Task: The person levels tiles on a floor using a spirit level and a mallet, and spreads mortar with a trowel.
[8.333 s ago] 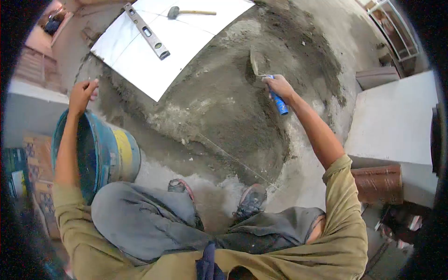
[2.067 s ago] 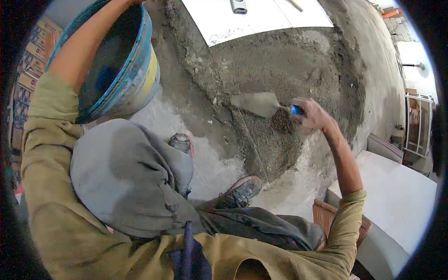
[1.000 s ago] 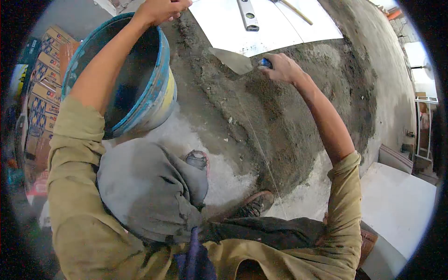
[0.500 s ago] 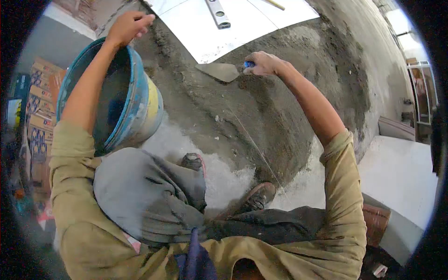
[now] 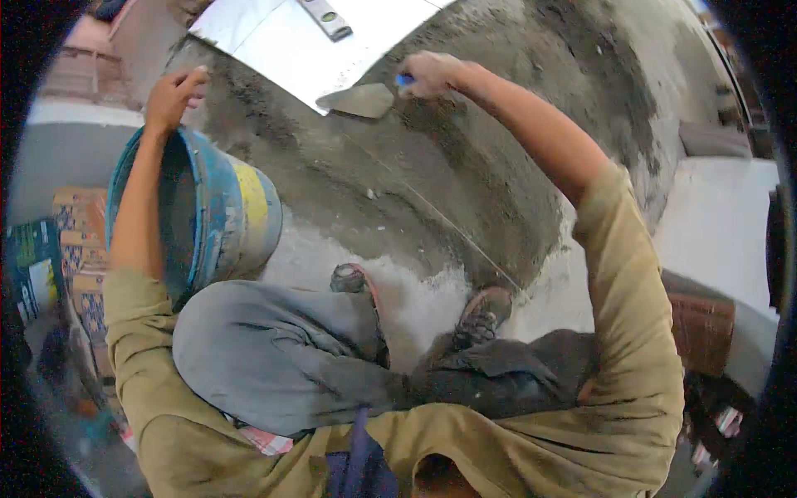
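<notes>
My right hand (image 5: 430, 76) is wrapped round the blue handle of a trowel (image 5: 362, 101). The trowel's grey blade lies over the corner of the white tile (image 5: 286, 62), just above the wet mortar (image 5: 448, 166). At the upper left, my left hand (image 5: 176, 98) is raised past the rim of a blue bucket (image 5: 199, 216), its fingers loosely apart and nothing in them. The bucket leans on its side against my knee, with my left forearm across its mouth.
A spirit level (image 5: 328, 20) rests on the tiles. A thin string (image 5: 452, 226) runs over the mortar toward my shoe (image 5: 486, 315). Patterned boxes (image 5: 81, 249) are stacked at the left, and a white slab (image 5: 718, 224) with a brown box (image 5: 701, 332) stands at the right.
The view has shifted, so the tiles and level appear farther left. The trowel in my right hand now overlaps the tile corner. My left hand has moved slightly off the bucket rim.
</notes>
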Available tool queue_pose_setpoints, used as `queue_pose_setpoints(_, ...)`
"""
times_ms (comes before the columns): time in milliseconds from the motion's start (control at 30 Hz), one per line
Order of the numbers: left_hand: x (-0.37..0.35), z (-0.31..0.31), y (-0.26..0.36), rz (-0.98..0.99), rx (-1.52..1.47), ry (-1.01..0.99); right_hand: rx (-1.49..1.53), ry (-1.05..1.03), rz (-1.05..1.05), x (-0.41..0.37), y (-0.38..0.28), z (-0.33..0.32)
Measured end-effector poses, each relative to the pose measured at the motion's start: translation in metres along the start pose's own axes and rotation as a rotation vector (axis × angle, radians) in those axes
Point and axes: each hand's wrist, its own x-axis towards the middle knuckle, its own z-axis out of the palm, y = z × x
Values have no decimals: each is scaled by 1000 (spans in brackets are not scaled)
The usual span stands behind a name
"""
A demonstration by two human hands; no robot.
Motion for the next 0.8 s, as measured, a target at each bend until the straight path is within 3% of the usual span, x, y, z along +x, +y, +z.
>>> queue_pose_setpoints(33,2,1,-4,11,-2,-29,45,27,-2,-26,-22,-24)
queue_pose_setpoints(100,13,-6,-18,-29,20,-51,24,-116,33,-31,-13,-18)
queue_pose_setpoints(233,23,-10,-37,-79,-52,-71,36,-270,10,-118,-23,-15)
queue_pose_setpoints(300,21,-9,-34,-89,-52,-81,100,-176,-96,-175,-13,0)
queue_pose_setpoints(433,24,-11,-35,-107,-31,-100,75,-546,38,-268,4,8)
queue_pose_setpoints(567,32,-24,-53,-122,10,-108,314,-495,139,-340,20,6)
queue_pose_setpoints(633,45,-23,-68,-128,5,-134,479,-504,432,-375,25,9)
queue_pose_setpoints(667,55,-31,-84,-138,-10,-189,482,-514,453,-389,25,5)
queue_pose_setpoints(733,55,-30,-84,-145,-25,-243,470,-724,554,-407,25,-1)
queue_pose_setpoints(800,42,-22,-64,-113,35,-84,441,-793,557,-424,30,9)
